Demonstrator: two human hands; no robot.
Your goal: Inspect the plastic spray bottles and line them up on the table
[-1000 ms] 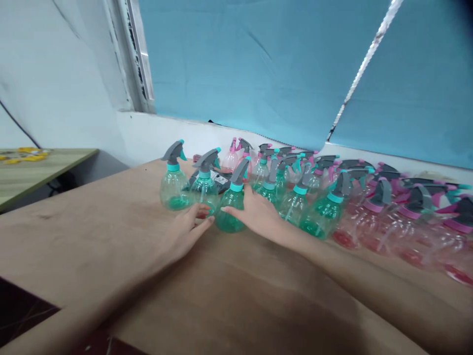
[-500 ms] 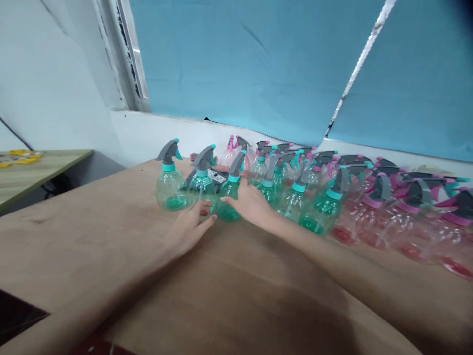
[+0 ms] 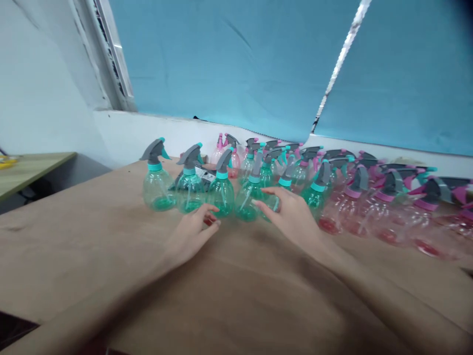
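Observation:
A row of clear green spray bottles with grey trigger heads and turquoise collars stands upright on the wooden table. My left hand (image 3: 194, 230) hovers in front of the second bottle (image 3: 190, 190) and third bottle (image 3: 222, 196), fingers loosely curled, thumb apart, holding nothing. To its right, my right hand (image 3: 293, 214) has thumb and fingers spread in front of the fifth bottle (image 3: 285, 182), partly covering it; no grip on it shows. Between the hands stands the fourth bottle (image 3: 246, 201). The leftmost bottle (image 3: 157, 190) is apart from both hands.
Pink spray bottles (image 3: 391, 217) stand crowded on the right, with more pink and green ones behind. A dark flat item (image 3: 205, 175) lies behind the green row. Blue sheeting (image 3: 221, 69) covers the window. Another table (image 3: 33, 170) is at the left.
My right hand has left the third green bottle and moved right, to the fifth. My left hand stays low by the row. The view has shifted slightly to the right.

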